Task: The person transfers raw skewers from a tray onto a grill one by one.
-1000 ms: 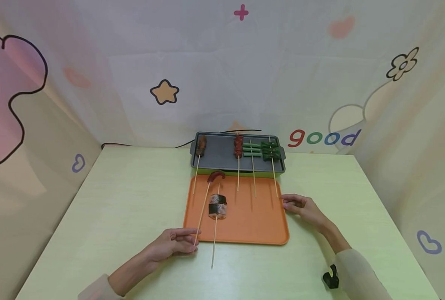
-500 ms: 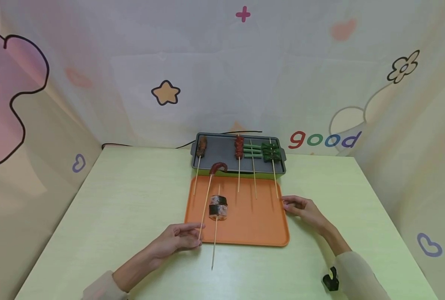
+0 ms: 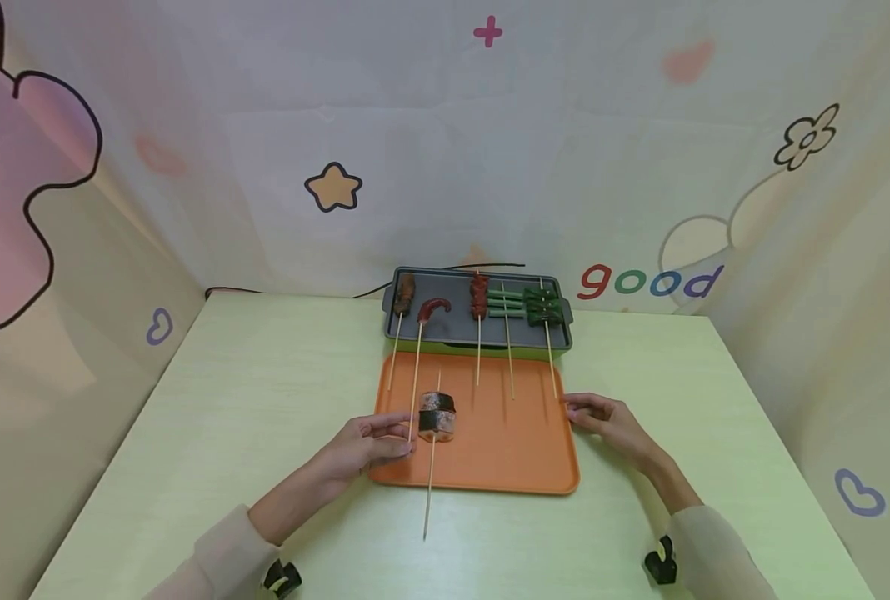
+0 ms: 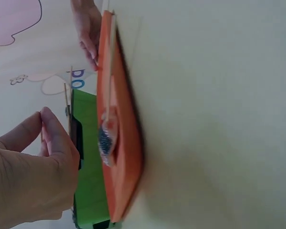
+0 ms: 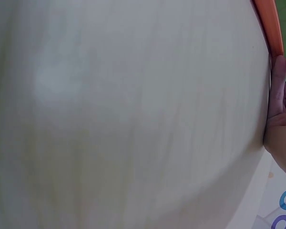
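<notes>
Two hands: left point(image 3: 366, 446) pinching sausage skewer point(image 3: 418, 367), right point(image 3: 602, 417) relaxed against orange tray point(image 3: 490, 467).

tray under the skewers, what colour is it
Orange. The tray shows best in the head view, lying on the pale green table.

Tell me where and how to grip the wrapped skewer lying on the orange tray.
Grip the wrapped skewer by its bare stick end, which juts over the orange tray's near edge onto the table. Come from the near side and pinch it, thumb against forefinger. That end looks free of food and of the left hand, which pinches the sausage skewer beside it.
</notes>
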Demonstrator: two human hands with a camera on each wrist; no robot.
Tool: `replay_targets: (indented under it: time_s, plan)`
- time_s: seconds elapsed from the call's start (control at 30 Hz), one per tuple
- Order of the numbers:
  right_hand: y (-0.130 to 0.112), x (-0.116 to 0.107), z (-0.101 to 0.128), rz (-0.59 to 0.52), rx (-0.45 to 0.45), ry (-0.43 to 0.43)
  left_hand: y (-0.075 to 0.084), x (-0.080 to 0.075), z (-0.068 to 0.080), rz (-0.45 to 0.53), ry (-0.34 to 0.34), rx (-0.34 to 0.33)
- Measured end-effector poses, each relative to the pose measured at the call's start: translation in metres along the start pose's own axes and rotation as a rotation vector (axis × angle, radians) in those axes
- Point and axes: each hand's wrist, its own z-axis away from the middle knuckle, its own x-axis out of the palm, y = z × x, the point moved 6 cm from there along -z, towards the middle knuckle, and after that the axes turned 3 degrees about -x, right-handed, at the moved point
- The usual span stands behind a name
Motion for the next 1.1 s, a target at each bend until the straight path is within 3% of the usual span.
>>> replay_targets:
  time_s: [0.23, 0.67, 0.93, 1.1]
  plan:
    - [0.0, 0.0, 0.0, -0.002, 0.004, 0.009, 0.029, 0.0, -0.01, -0.02, -0.015, -0.008]
    - [0.0, 0.0, 0.001, -0.025, 0.015, 0.005, 0.079, -0.01, -0.042, 0.089, -0.028, 0.016]
    - [0.003, 0.001, 0.002, -0.054, 0.004, 0.005, 0.083, -0.015, -0.06, 0.099, -0.022, -0.002]
    - [0.002, 0.0, 0.001, -0.054, -0.002, 0.01, 0.081, -0.018, -0.066, 0.062, 0.03, 0.0]
